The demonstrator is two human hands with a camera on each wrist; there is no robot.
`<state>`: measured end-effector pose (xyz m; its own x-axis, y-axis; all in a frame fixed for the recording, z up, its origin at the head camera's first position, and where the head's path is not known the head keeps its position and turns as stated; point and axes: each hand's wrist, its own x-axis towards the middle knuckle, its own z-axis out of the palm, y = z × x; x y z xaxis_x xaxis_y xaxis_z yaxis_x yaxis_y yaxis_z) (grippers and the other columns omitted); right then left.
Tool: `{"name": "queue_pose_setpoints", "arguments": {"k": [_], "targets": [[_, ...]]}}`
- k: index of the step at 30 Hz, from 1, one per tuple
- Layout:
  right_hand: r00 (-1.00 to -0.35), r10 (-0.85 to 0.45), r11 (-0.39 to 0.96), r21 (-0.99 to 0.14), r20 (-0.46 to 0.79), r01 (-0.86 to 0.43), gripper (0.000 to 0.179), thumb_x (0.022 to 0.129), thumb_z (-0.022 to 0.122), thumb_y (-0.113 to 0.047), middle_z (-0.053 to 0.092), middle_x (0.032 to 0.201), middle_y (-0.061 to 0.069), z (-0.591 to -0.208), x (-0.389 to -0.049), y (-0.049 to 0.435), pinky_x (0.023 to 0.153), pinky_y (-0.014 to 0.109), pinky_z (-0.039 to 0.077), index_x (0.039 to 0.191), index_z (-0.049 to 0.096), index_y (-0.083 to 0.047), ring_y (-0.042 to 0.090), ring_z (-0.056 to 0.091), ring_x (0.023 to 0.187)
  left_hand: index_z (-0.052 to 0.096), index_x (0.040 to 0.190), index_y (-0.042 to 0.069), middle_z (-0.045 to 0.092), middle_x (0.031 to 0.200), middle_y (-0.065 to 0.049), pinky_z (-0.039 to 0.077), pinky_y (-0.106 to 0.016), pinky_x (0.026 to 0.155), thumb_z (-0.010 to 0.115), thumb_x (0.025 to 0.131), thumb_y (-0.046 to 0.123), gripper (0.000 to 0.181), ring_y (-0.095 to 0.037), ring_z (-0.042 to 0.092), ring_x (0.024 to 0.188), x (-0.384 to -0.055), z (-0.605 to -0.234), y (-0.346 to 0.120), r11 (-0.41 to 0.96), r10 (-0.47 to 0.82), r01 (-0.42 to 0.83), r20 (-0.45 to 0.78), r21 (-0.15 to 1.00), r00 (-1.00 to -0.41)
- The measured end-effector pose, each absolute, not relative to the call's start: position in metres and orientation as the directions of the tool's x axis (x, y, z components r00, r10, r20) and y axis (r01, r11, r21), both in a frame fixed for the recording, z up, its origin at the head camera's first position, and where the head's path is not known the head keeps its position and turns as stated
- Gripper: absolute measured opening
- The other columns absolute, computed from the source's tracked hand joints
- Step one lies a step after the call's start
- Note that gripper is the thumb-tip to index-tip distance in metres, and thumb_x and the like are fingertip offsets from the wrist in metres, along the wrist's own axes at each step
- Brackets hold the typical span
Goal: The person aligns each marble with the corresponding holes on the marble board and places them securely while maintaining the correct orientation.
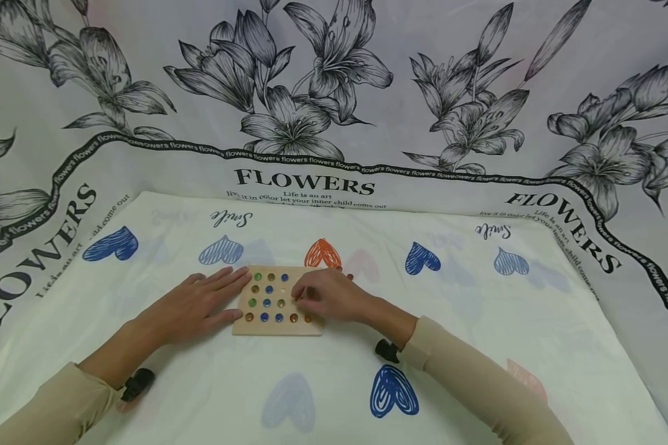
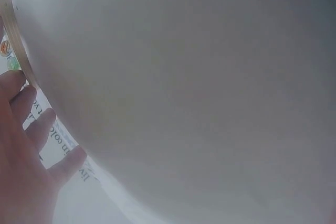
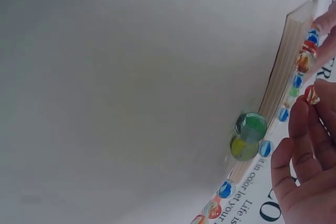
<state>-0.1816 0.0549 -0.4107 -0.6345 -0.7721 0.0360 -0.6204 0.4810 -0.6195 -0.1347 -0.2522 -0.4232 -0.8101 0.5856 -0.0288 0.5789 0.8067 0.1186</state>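
Note:
A light wooden board point(image 1: 256, 330) with rows of round hollows lies on the cloth, holding blue, green, amber and brownish glass marbles. My left hand point(image 1: 197, 307) rests along its left side, fingers stretched to the upper left corner and thumb at the lower left edge. Over the board's right part, my right hand point(image 1: 336, 295) pinches a red-and-clear marble point(image 3: 313, 96) between thumb and fingertip, as the right wrist view shows. This hand hides the board's upper right area. In the left wrist view only the left fingers point(image 2: 42, 129) and the board's edge point(image 2: 18, 45) show.
A reddish-brown marble point(image 1: 350, 277) lies beyond the right hand. In the right wrist view, a green marble point(image 3: 251, 127) and a yellowish one point(image 3: 244, 148) show by the board's edge, with a blue marble point(image 3: 226, 188) farther along. White cloth point(image 1: 334, 389) with printed hearts covers the table.

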Motion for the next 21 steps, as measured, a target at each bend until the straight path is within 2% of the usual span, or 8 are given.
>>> {"name": "queue_pose_setpoints", "arguments": {"k": [21], "targets": [[-0.62,-0.784,0.498,-0.578,0.017,-0.646,0.014,0.093,0.071,-0.018,0.07,0.1,-0.008,-0.4158,-0.1805,0.0454,0.076,0.016,0.046,0.106,0.075,-0.014,0.007,0.057,0.087,0.034,0.156,0.014,0.032,0.161,-0.003,0.037,-0.057,0.107,0.046,0.1,0.057,0.071,-0.033,0.033,0.145,-0.1344,-0.4223,-0.2512,0.812,0.579,0.573,-0.033,0.113,-0.815]]}}
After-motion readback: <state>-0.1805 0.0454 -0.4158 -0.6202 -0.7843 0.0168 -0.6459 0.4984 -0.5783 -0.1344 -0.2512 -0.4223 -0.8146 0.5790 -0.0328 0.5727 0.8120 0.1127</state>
